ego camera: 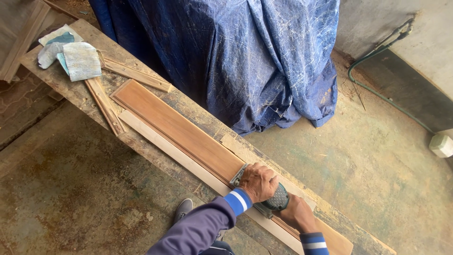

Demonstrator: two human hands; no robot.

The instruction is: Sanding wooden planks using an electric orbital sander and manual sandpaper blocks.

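Both hands clamp a green sander (269,198): the left hand (257,182) pressing on top, the right hand (297,213) gripping its rear. It sits on the near end of a long brown board (179,130), which runs away up-left along the workbench (66,85).

Two hands show at the lower middle of the frame, a left hand (257,182) and a right hand (297,215), both on one green power sander (273,200). One long brown wooden panel (179,130) lies on one workbench (71,87), with three thin wooden strips (106,106) near it toward the upper left. There are two folded sheets of sandpaper (80,60) at upper left, one blue tarpaulin (245,52) at top centre, one green hose (377,92) at right and one shoe (182,208) at the bottom.
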